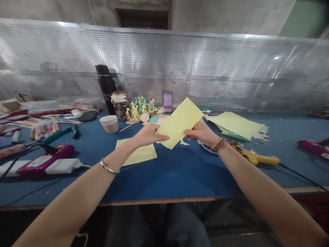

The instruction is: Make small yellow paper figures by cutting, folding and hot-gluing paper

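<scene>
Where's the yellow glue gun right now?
In the head view, the yellow glue gun lies at right on the blue tabletop, just past the right wrist, its black cord trailing toward the front edge.

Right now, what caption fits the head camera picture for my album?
Left hand and right hand hold yellow paper above a blue table.

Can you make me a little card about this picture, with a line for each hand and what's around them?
Left hand: holding a yellow paper sheet
Right hand: holding the same sheet
Left wrist: metal bangle
Right wrist: beaded bracelets
Table: blue top
Below the hands: another yellow sheet
Right of the hands: yellow glue gun
</scene>
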`<action>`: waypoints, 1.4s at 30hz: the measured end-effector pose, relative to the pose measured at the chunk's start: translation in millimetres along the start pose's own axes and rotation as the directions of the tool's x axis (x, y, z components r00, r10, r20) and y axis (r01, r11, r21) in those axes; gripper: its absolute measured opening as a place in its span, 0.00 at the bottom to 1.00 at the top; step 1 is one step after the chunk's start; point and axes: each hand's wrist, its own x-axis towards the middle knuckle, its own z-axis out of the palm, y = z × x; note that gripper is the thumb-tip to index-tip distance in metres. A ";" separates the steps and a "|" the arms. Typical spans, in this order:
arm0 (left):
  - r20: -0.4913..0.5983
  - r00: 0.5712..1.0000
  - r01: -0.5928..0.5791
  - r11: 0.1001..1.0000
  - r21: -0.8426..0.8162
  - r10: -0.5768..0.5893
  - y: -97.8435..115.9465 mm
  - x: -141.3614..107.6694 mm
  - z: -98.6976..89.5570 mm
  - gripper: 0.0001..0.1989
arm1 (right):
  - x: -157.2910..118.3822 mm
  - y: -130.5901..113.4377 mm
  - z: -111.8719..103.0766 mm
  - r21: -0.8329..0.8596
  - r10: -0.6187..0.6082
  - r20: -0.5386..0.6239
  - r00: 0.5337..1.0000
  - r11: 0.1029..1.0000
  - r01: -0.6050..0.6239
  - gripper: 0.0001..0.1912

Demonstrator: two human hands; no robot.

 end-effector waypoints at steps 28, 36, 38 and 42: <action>-0.162 0.987 -0.009 0.999 -0.041 0.002 4.3 2.4 21.1 0.17 | 0.6 5.9 9.3 -0.125 0.030 0.116 0.993 0.992 -0.016 0.13; -0.370 0.929 -0.020 1.000 -0.004 0.017 -4.2 6.5 8.3 0.18 | -10.4 -23.0 -44.1 -0.589 -0.118 -0.139 0.983 0.808 0.013 0.15; -0.362 0.931 0.008 0.995 -0.101 -0.045 -6.8 7.2 6.1 0.18 | -17.1 -24.4 -63.0 -0.835 -0.023 -0.073 0.997 0.548 -0.049 0.11; -0.359 0.930 0.026 0.986 -0.167 -0.085 -9.6 8.1 4.5 0.16 | -32.5 -15.2 -81.1 -0.972 0.292 -0.074 0.954 0.194 -0.135 0.11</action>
